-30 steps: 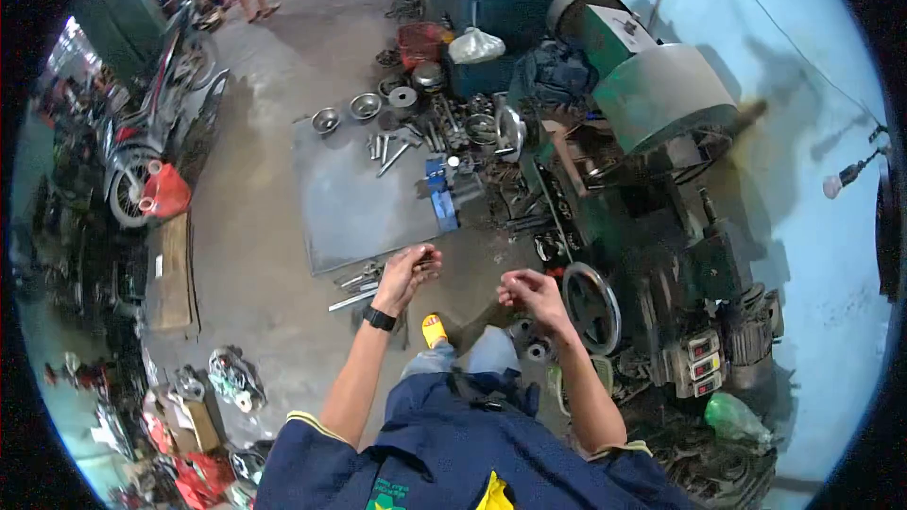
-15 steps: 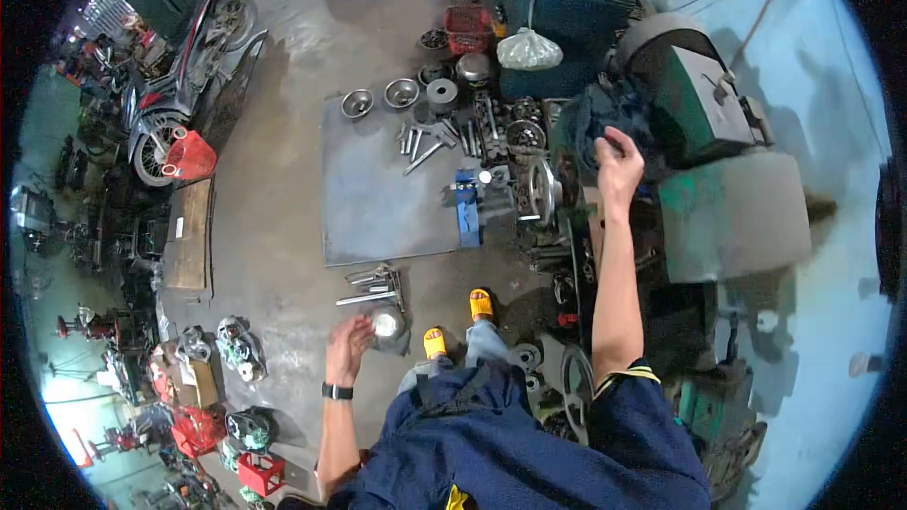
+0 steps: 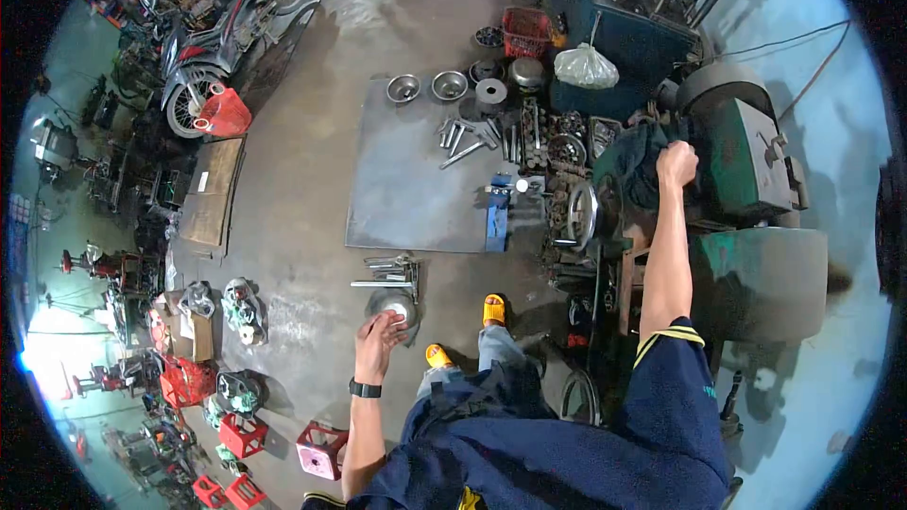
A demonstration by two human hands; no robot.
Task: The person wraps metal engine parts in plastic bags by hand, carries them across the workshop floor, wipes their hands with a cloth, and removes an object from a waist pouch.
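My right hand [image 3: 677,164] is closed on a dark cloth bundle [image 3: 635,162] that lies beside the green machine [image 3: 746,156]. My left hand [image 3: 379,335], with a watch on its wrist, hangs over the floor with its fingers partly apart and nothing seen in it. Just beyond its fingertips is a round metal bowl [image 3: 393,302] on the floor, partly covered by the hand. Long metal tools [image 3: 385,274] lie next to that bowl.
A grey metal sheet [image 3: 416,189] bears tools, bowls and a blue vise [image 3: 497,217]. Metal parts crowd its right side. Red stools [image 3: 321,449], a red basket [image 3: 526,31], a motorcycle [image 3: 227,42] and a hanging plastic bag [image 3: 586,67] surround the area.
My right hand has reached forward and right, then closed on the dark cloth. My left hand has moved down and stays low. The view has shifted, showing red stools at lower left.
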